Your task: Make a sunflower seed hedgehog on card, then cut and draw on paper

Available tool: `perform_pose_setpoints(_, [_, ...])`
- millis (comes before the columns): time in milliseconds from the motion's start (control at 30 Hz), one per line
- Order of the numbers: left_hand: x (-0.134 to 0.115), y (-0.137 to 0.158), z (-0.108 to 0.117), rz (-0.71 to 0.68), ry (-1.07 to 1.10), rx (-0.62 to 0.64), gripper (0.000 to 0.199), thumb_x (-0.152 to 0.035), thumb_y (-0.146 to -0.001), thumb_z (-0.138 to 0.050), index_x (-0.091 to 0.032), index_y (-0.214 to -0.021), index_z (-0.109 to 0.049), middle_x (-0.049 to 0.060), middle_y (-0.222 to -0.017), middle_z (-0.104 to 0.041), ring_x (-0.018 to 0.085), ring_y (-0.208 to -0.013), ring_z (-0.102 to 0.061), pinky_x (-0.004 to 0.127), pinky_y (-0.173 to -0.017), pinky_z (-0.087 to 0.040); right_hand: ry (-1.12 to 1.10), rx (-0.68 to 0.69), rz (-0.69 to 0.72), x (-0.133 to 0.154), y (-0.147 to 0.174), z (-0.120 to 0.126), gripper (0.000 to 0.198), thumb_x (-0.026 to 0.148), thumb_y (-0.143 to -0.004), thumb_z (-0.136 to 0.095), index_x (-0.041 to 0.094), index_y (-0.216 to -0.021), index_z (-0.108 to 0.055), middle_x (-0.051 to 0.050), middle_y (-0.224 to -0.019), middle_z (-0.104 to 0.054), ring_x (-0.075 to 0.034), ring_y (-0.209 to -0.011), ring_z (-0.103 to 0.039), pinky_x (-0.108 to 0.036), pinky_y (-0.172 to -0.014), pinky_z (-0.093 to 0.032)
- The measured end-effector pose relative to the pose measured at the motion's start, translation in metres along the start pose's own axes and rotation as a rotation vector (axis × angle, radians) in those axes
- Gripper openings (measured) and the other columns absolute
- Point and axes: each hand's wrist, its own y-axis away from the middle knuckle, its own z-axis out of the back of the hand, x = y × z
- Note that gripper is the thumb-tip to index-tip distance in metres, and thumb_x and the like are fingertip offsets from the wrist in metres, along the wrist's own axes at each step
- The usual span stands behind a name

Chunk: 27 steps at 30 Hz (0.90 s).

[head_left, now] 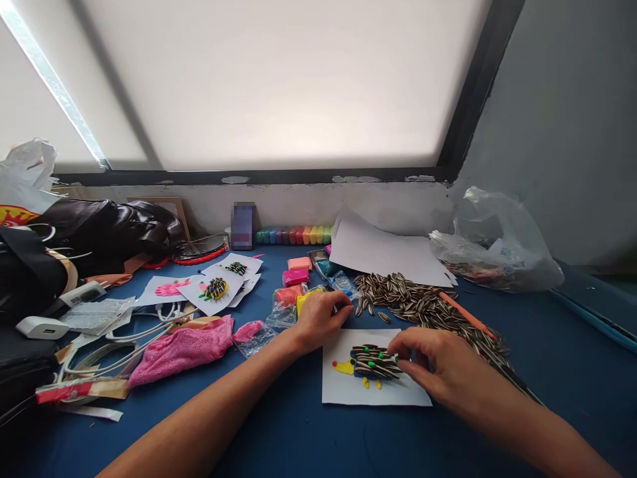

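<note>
A large, backlit white blind (279,79) covers the window, its glow strongest at lower centre; a narrow bright strip (54,87) of daylight shows at the left; a dark frame (478,86) borders the blind at the right and along the bottom, where pale patches (235,180) mark the lower member; a low, light-toned wall section (298,194) runs beneath; a plain grey side wall (567,119) stands in shade at the right; the table (308,445) has a dark blue surface.

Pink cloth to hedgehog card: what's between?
Head view: a pink lump with clear plastic, then the left forearm and bare blue tabletop beside the card.
</note>
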Motion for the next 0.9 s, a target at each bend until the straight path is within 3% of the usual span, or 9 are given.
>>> perform_pose_setpoints(633, [0.0022, 0.0, 0.0001, -0.018, -0.004, -0.002, 0.012, -0.025, -0.083, -0.06, -0.019, -0.08, -0.07, -0.002, -0.061, -0.063, 0.01, -0.055, -0.052, 0.021, -0.054, -0.033, 0.073, 0.027, 0.064, -0.0055, -0.0008, -0.0081, 0.024, 0.017, -0.086, -0.052, 0.026, -0.094, -0.073, -0.002, -0.093, -0.071, -0.02, -0.085, -0.065, -0.03, -0.073, -0.046])
perform_pose_setpoints(900, [0.0024, -0.0003, -0.0003, -0.018, -0.007, -0.003, 0.012, -0.024, -0.083, -0.06, -0.019, -0.08, -0.07, -0.001, -0.062, -0.064, 0.01, -0.057, -0.053, 0.021, -0.055, -0.033, 0.051, -0.022, 0.076, -0.0025, -0.0005, -0.0064, 0.013, 0.021, -0.087, -0.056, 0.024, -0.081, -0.067, 0.0, -0.08, -0.068, -0.016, -0.07, -0.06, -0.026, -0.062, -0.04])
